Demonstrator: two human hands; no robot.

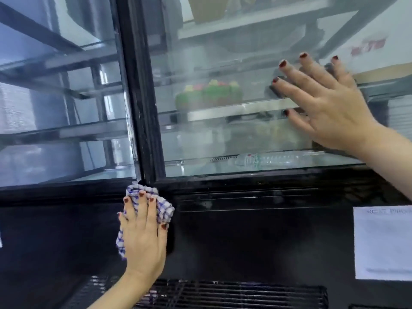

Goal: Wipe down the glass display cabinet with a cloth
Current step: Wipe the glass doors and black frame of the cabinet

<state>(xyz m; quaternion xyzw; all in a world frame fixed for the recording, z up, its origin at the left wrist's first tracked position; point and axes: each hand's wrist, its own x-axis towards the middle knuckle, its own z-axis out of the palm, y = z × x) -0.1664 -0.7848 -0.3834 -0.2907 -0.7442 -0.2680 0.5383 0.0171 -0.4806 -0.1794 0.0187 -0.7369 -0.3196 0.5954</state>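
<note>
Streaky black-framed glass cabinet (142,97), blue-checked cloth (165,210)

You are standing in what looks like a cake shop or bakery, close against a chilled glass display cabinet (142,108) of the sort used to sell food. Through the misted front pane you can see glass shelves (234,111), and on one sits a decorated cake (208,94) in green with red and yellow toppings. A plastic water bottle (267,160) lies on the cabinet floor. Below the glass, the black base has a slatted vent grille (234,295) and a white paper notice (383,241) stuck on it. Behind the cabinet you can make out a cardboard box (367,45) with red print, too blurred to read.
</note>
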